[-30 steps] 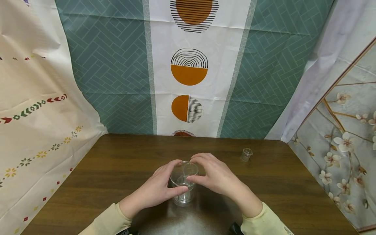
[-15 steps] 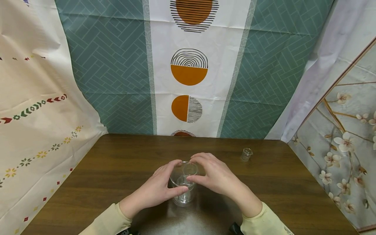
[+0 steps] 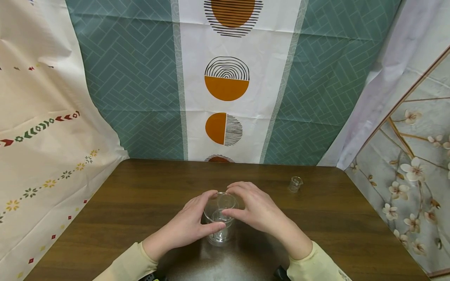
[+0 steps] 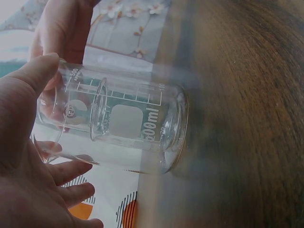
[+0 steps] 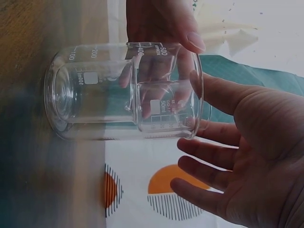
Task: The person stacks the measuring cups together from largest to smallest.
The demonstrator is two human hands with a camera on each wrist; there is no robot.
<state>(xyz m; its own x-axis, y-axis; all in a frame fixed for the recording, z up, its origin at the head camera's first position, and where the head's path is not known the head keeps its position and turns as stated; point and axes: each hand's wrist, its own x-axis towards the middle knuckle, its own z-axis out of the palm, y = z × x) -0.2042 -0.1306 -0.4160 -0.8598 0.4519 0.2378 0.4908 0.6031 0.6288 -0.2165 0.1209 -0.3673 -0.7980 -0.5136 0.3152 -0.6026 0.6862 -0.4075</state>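
Observation:
A large clear glass beaker [image 4: 151,121] marked 600ml stands upright on the table in front of me. My left hand [image 3: 187,224] holds its rim from the left, thumb on the near side and index finger on the far side, other fingers spread. Low inside sits a 100ml beaker [image 5: 89,97]. Above that, in the mouth of the large one, is a 50ml beaker [image 5: 159,111], upright, its base close to the 100ml beaker's rim. My right hand [image 3: 258,208] pinches the 50ml beaker near its top between thumb and index finger, the remaining fingers loosely extended.
A tiny beaker [image 3: 295,185] with a spout stands at the back right of the brown wooden table [image 3: 147,187]. Patterned cloths hang behind the table [image 3: 225,93] and along both sides.

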